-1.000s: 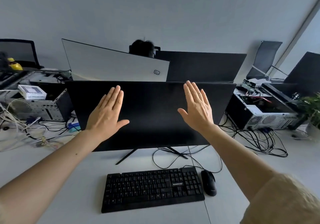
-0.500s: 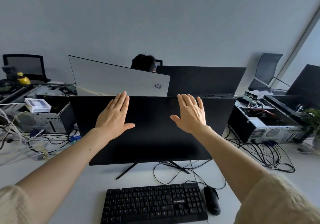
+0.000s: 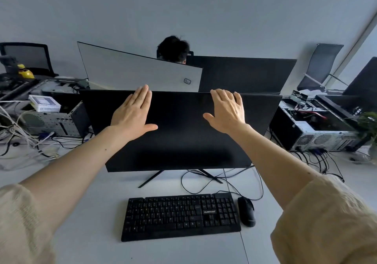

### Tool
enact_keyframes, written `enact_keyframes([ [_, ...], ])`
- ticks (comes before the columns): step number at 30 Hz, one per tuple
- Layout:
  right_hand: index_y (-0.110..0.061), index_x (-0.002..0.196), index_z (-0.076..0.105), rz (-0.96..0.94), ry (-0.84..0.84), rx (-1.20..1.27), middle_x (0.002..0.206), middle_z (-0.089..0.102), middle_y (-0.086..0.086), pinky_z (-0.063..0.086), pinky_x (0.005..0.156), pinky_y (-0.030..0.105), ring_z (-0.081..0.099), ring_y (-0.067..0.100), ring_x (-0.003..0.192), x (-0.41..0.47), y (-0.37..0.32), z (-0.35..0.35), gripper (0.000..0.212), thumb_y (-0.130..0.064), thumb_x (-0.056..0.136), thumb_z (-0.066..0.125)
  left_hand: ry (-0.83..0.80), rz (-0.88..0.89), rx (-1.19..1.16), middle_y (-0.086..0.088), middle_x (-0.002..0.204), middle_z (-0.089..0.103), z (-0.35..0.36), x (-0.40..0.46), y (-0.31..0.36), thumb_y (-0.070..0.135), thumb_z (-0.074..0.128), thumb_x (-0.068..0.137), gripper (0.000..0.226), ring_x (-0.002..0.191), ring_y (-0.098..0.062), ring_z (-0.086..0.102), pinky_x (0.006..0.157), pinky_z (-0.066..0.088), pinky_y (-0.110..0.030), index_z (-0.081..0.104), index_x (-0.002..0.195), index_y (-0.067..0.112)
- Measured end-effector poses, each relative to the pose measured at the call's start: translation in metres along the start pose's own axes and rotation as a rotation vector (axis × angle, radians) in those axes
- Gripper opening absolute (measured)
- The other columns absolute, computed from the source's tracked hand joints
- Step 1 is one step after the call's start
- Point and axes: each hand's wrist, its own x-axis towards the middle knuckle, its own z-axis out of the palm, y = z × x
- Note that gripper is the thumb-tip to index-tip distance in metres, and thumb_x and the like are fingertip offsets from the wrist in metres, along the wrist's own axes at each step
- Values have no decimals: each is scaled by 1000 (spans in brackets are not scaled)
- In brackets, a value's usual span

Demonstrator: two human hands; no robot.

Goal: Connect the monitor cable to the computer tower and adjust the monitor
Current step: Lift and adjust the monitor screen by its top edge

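Observation:
A black monitor [image 3: 179, 143] with a dark screen stands on a thin V-shaped stand at the desk's middle. My left hand [image 3: 133, 113] is spread flat before the screen, its fingertips level with the top edge. My right hand [image 3: 227, 110] reaches the top edge too, its fingertips curling over it. Neither hand grips anything. Black cables [image 3: 220, 179] trail from under the monitor across the desk. An open computer tower [image 3: 318, 129] lies on its side to the right, another tower [image 3: 53, 120] to the left.
A black keyboard [image 3: 180, 215] and a black mouse [image 3: 246, 211] lie in front of the monitor. Behind it stand a white panel [image 3: 138, 71] and another dark monitor [image 3: 244, 75], with a person's head above them. Tangled cables [image 3: 24, 137] spread at the left, office chairs at the back.
Both hands have risen from the middle of the screen to the monitor's top edge. The right fingers now curl over that edge. The camera has tilted, showing more of the desk.

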Motion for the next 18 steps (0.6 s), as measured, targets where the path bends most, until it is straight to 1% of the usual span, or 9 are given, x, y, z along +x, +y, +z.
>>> enact_keyframes([
  [6,-12,141,36,0,-12,4,143,43,3,22,112,45,34,26,136,1,0,-3,74,-44,82,67,-16,8,7,-10,156,-20,-3,-1,-2,67,45,82,107,144,-20,-15,119,2,-36,-15,146,6],
  [10,-13,135,43,14,-14,22,139,47,4,24,110,43,40,28,130,4,-2,-8,62,-39,84,66,-37,4,-24,-11,156,-20,-3,1,-1,64,49,83,107,145,-21,-14,119,3,-36,-15,147,6],
  [18,-12,129,48,41,-11,37,132,52,5,26,109,41,46,29,123,12,-6,-11,57,-36,82,68,-41,8,-27,-12,156,-22,-2,3,-3,61,52,83,108,145,-22,-14,119,3,-37,-15,146,5],
])
